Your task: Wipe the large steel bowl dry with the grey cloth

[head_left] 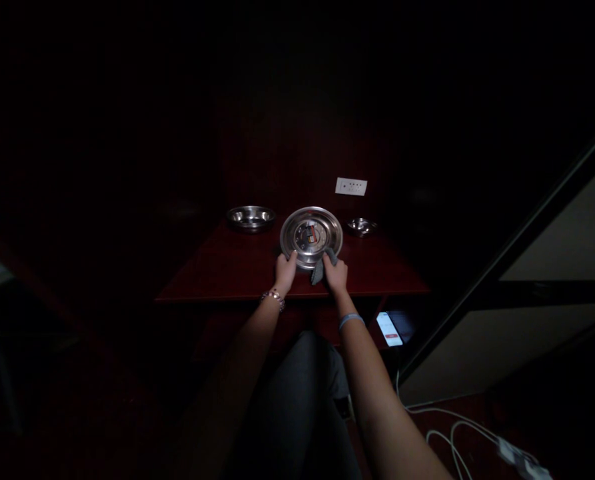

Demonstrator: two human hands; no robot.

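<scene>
A round, shiny metal plate (322, 233) with a label at its centre is tilted toward me above the table. My left hand (285, 273) grips its lower left rim, thumb on the face. At the lower right rim, my right hand (336, 273) is closed on a grey cloth (318, 272) and presses it against the plate. The fingers behind the plate are hidden. Beyond it to the left stand metal dishes (251, 219), seemingly stacked. A smaller metal bowl (362, 227) sits to the right.
The dark red table (217, 273) ends at a front edge just below my hands. A white socket panel (351, 187) is on the back wall. Low on the right are a lit phone (389, 329), white cables (447, 413) and a power strip (522, 460).
</scene>
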